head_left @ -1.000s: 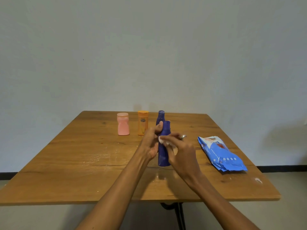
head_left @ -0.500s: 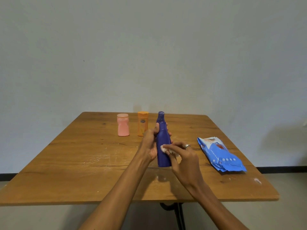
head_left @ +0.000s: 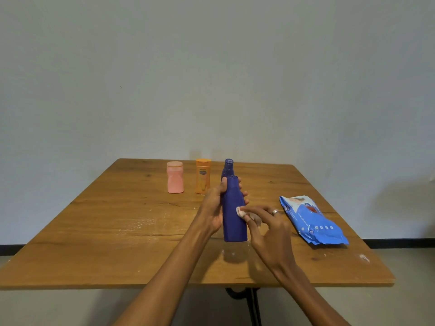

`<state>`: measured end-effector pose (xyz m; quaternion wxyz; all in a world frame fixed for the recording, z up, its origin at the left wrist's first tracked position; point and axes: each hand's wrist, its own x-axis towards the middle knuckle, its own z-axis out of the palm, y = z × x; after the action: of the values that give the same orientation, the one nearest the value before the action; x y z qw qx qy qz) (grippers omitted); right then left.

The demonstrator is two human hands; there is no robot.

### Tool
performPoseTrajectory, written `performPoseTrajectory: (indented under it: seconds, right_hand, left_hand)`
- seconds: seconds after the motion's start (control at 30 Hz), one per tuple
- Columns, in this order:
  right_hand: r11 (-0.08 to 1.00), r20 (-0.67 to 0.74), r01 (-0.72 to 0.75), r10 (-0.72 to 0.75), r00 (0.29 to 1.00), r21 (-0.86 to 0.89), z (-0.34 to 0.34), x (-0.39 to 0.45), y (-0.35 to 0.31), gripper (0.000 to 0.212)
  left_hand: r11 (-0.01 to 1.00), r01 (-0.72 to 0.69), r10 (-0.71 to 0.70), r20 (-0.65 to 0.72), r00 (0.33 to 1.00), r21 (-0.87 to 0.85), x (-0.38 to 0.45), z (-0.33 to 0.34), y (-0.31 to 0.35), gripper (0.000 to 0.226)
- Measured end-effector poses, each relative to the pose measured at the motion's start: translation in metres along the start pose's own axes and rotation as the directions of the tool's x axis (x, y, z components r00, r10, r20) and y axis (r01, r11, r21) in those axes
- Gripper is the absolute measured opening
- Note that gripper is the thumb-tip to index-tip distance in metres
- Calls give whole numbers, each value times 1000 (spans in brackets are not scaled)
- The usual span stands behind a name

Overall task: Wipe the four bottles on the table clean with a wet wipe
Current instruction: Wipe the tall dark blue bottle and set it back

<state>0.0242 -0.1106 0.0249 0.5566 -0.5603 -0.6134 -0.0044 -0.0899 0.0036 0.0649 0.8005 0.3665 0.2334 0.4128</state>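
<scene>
Head view, the only one given: a blue bottle [head_left: 234, 215] is held upright above the wooden table [head_left: 106, 243], its base seemingly just clear of the surface, though contact cannot be ruled out; the left hand [head_left: 215, 205] is wrapped round its upper body and neck, thumb on the near side and fingertips showing past the far right edge; the right hand [head_left: 266, 228] pinches a small wadded wet wipe [head_left: 241, 211] against the bottle's right flank about halfway down; so both hands are clamped, one on the bottle and one on the wipe, and they meet at the bottle.

Behind the held bottle a second blue bottle [head_left: 228, 167] stands with only its cap and shoulder visible; to the left stand an orange bottle [head_left: 203, 176] and a pink bottle [head_left: 175, 177], both upright and just apart from each other; a blue wipes packet [head_left: 310, 220] lies flat to the right, near the right hand.

The bottle's long axis runs vertical, directly between the two hands; the wipe sits at mid-height, so the lower body below it lies nearest the right hand, and a downward stroke along that axis looks like the natural next pass; the left hand's grip would have to shift before the neck can be reached.
</scene>
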Motion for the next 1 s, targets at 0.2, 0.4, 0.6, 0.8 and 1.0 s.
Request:
performPoseTrajectory:
  seconds: [0.2,0.4,0.6,0.8,1.0]
  right_hand:
    - [1000,-85,-24,23,996,-4,7,57,-12,18]
    - [998,-30,-29,31,999,55,9,53,-14,19]
    - [995,69,-57,51,996,82,3,5,-1,27]
    - [997,106,-69,70,992,-14,-1,-35,10,35]
    - [996,176,51,-37,984,-75,0,-46,-3,29]
  left_hand:
    - [993,-18,18,2,1000,120,-7,3,-8,36]
    - [989,-59,62,-14,998,139,-9,-2,-2,28]
    - [999,-32,34,-67,997,34,-7,-4,6,34]
    - [999,17,-14,-95,995,35,-4,-6,5,33]
    - [1000,4,1,-162,987,31,3,-6,2,41]
